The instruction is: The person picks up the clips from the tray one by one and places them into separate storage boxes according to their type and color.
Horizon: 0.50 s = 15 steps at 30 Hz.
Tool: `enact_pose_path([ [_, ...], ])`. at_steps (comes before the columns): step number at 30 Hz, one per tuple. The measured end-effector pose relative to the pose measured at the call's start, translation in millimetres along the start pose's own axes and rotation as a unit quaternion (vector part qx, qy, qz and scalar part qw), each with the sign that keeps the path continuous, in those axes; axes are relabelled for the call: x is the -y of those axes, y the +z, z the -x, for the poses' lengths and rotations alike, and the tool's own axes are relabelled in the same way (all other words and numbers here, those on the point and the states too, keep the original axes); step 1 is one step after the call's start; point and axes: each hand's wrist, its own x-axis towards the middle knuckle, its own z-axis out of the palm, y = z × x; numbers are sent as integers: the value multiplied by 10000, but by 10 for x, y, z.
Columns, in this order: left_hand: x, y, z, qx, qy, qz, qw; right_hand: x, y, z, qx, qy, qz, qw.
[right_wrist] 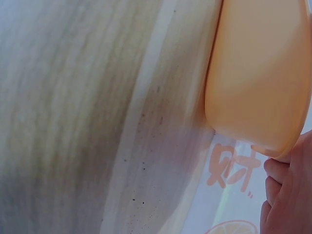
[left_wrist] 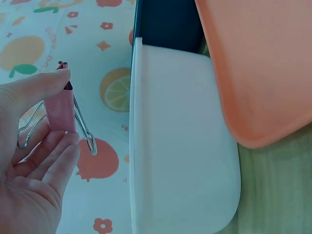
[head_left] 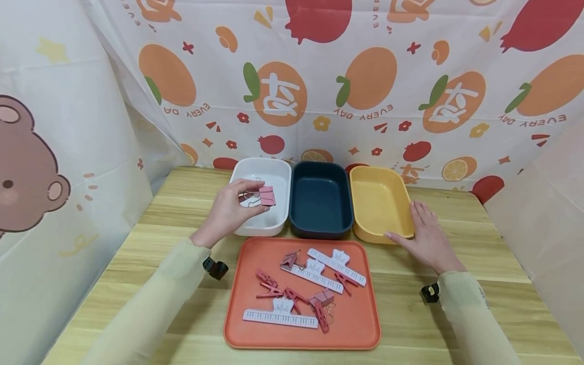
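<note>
Over the white bin, my left hand pinches a pink binder clip between thumb and fingers. The left wrist view shows the binder clip side-on with its silver wire handles spread out. My right hand rests against the near right corner of the yellow bin, its fingers along the side and the thumb at the front. In front of the bins, an orange tray bears white piano-key ruler clips, pink binder clips and several red clothespins.
Between the white and yellow bins stands a dark blue bin, close against both. All three are on a wooden table before a fruit-print cloth. More cloth hangs at the left and right sides.
</note>
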Motion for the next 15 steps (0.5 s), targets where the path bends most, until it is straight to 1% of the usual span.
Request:
enact_pose_path([
  [9,99,-37,-80,-51,-345,-288,9990,1,-3,-5,-85,-83,27,9999],
  [15,156,-59,-140,-71,-431,-387,9983,9,2,10,-90,-101,9,9999],
])
